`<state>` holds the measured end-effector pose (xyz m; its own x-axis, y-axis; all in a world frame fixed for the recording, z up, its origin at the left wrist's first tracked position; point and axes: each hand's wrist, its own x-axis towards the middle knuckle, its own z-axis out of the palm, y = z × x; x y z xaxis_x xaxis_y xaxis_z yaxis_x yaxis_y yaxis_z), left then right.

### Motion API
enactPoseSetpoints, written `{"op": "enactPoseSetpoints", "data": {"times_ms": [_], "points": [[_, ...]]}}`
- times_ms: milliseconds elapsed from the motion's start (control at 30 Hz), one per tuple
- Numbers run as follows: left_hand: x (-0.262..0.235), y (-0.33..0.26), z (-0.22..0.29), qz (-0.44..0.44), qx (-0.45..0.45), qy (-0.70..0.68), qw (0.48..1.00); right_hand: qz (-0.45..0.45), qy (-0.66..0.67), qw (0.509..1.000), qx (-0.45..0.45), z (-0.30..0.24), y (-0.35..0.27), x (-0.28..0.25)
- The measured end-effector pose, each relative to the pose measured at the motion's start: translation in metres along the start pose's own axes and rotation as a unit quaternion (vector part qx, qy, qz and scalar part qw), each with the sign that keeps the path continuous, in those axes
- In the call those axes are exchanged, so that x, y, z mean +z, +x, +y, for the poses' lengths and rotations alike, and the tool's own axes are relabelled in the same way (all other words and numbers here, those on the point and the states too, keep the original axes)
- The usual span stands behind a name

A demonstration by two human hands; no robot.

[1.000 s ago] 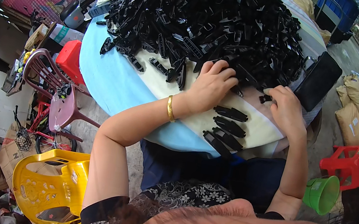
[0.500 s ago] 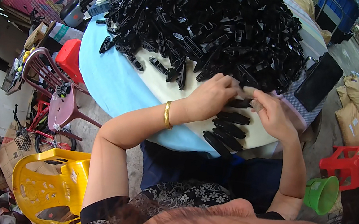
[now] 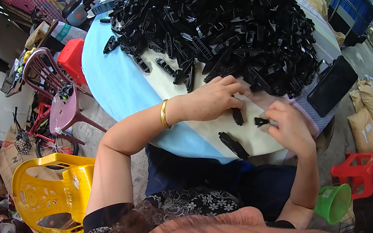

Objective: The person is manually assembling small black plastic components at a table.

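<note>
A slim black piece (image 3: pixel 237 117) sits under the half-curled left hand (image 3: pixel 214 99), grip unclear, toward the bench's (image 3: pixel 107 70) near edge, while the right hand (image 3: pixel 292 127) pinches a stubby black part (image 3: pixel 260 122)! Beyond, a big black heap (image 3: pixel 212 26) crowds the far edge.

hands (image 3: pixel 212 100): 2 | black-parts pile (image 3: pixel 217 27): 1 | bracelet (image 3: pixel 164 113): 1 | bucket (image 3: pixel 334 203): 1

Yellow plastic chair (image 3: pixel 76 184) at lower left, mauve chair (image 3: pixel 64 112) beyond it, red stool (image 3: pixel 366 160) at right, green bucket (image 3: pixel 335 203) near it, brown sacks (image 3: pixel 366 131) piled beyond.
</note>
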<state>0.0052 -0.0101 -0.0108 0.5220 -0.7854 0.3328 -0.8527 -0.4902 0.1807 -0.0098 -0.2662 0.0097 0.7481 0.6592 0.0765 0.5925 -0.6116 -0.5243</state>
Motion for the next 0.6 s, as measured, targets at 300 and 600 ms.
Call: {"op": "enactPoseSetpoints", "data": {"times_ms": [300, 600], "points": [[0.016, -0.001, 0.029, 0.053, -0.169, -0.159, 0.971, 0.113, -0.101, 0.984, -0.089, -0.012, 0.002, 0.015], [0.019, -0.004, 0.024, 0.058, -0.175, -0.180, 0.966, 0.107, -0.113, 0.979, -0.134, -0.014, 0.013, 0.023]]}}
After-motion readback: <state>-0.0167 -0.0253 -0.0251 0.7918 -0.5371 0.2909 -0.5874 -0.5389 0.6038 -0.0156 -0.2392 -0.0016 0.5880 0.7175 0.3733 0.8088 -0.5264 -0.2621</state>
